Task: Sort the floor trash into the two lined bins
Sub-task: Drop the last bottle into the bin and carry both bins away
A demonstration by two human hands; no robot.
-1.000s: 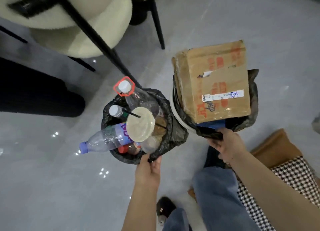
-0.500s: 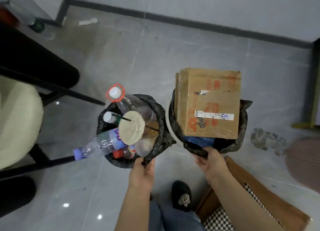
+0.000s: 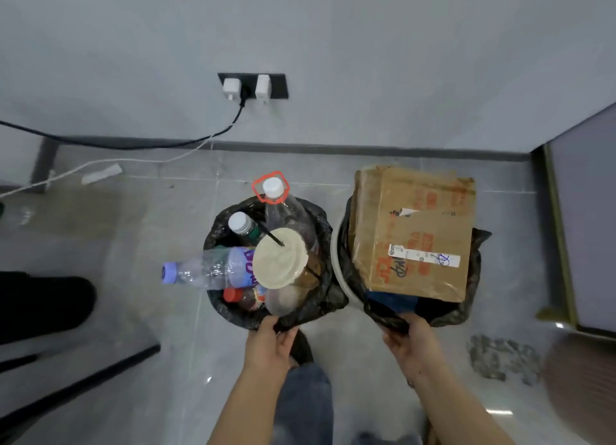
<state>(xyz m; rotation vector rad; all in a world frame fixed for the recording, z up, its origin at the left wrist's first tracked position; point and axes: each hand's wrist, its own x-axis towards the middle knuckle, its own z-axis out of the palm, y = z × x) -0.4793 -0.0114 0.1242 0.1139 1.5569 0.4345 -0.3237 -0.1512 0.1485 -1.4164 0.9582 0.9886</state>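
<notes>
Two bins with black liners stand side by side near the wall. The left bin (image 3: 220,306) is full of plastic bottles, with a clear bottle with a purple cap (image 3: 203,271) sticking out and a lidded cup with a straw (image 3: 279,261) on top. My left hand (image 3: 271,346) grips its near rim and liner. The right bin (image 3: 468,306) holds a big cardboard box (image 3: 416,231) standing out of it, with something blue under it. My right hand (image 3: 413,344) grips that bin's near rim and liner.
A wall socket (image 3: 252,86) with plugs and trailing cables is on the wall ahead. Black furniture legs (image 3: 76,381) lie at left, a gold-framed panel (image 3: 560,244) at right. A scrap of paper (image 3: 101,174) lies by the baseboard. My jeans-clad leg (image 3: 306,408) is below.
The view has swung toward the wall, and the socket has come into sight. Both hands keep their hold on the bin rims; the bins have stayed side by side.
</notes>
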